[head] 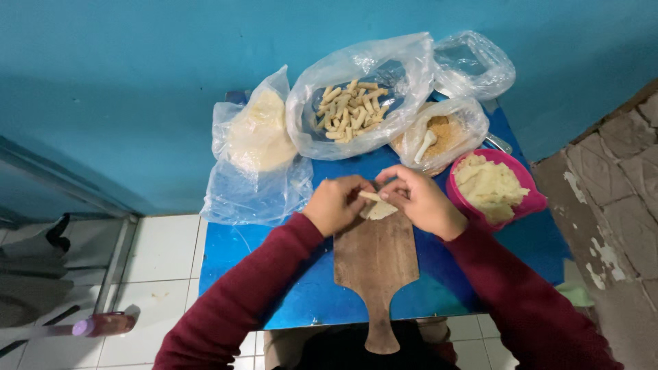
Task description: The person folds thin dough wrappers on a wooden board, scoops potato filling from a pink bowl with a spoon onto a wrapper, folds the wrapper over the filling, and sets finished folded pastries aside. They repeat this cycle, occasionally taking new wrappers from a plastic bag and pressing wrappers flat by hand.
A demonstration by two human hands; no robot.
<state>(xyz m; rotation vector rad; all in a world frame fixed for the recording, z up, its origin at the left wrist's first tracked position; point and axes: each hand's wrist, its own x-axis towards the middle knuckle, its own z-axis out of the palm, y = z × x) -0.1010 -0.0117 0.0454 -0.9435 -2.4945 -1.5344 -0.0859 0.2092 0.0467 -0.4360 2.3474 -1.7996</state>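
My left hand (336,203) and my right hand (419,199) meet over the top end of a wooden paddle board (375,264) on a small blue table (315,291). Both pinch a thin pale dough wrapper (379,207) that is partly rolled, its loose flap lying on the board. A pink bowl (531,200) of pale mashed filling sits just right of my right hand. Behind the hands, a clear bag holds several finished pale rolls (351,109).
A bag of stacked round wrappers (257,133) lies at the back left. A bag of brown crumbs (445,137) holds one roll. An empty crumpled bag (473,63) sits at the back right against the blue wall. White floor tiles lie left; a pink-capped bottle (103,323) rests there.
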